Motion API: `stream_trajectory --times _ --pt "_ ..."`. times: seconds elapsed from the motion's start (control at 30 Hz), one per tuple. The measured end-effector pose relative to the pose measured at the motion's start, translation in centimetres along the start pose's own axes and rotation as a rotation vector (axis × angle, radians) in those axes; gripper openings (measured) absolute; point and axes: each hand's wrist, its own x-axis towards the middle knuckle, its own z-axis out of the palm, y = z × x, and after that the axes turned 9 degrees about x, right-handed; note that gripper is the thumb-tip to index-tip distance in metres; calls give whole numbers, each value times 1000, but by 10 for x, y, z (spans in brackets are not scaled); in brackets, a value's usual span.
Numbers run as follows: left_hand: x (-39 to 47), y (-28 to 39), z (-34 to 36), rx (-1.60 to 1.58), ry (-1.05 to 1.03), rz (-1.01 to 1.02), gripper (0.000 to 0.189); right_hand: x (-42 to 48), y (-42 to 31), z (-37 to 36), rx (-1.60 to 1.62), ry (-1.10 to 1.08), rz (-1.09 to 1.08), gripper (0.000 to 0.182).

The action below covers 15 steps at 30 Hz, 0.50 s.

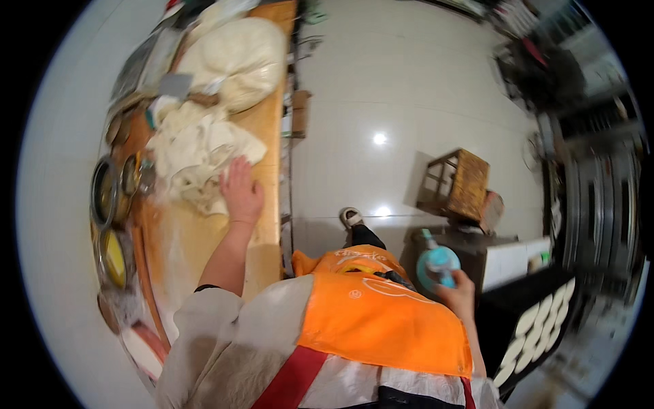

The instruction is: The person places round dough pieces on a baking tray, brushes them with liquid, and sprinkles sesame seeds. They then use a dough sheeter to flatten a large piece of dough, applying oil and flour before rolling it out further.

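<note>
My left hand (241, 191) lies palm down at the right edge of a crumpled, stained cream cloth (196, 148) on the wooden worktable (260, 220). Its fingers are stretched out and grip nothing that I can see. At my right side, my right hand (457, 294) holds a turquoise spray bottle (424, 268) by its upper part. The palm and some fingers of that hand are hidden. Beyond the cloth sits a large, bulging plastic bag (235, 56) with pale contents, probably dough.
Bowls (104, 191), a yellow-filled container (115, 258) and a wooden rolling pin (148, 286) line the table's wall side. To the right, a black tray (490, 317) carries rows of pale dough pieces (536, 327). A worn wooden stool (470, 181) stands on the tiled floor (357, 168).
</note>
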Motion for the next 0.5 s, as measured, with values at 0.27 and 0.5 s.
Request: stream_trajectory --times 0.27,0.5 --pt "-5 3 -20 -49 -140 -68 49 229 -24 252 -376 -783 -260 38" --pt "1 2 -12 -43 -231 -73 49 283 11 491 -137 -1116 -407 45"
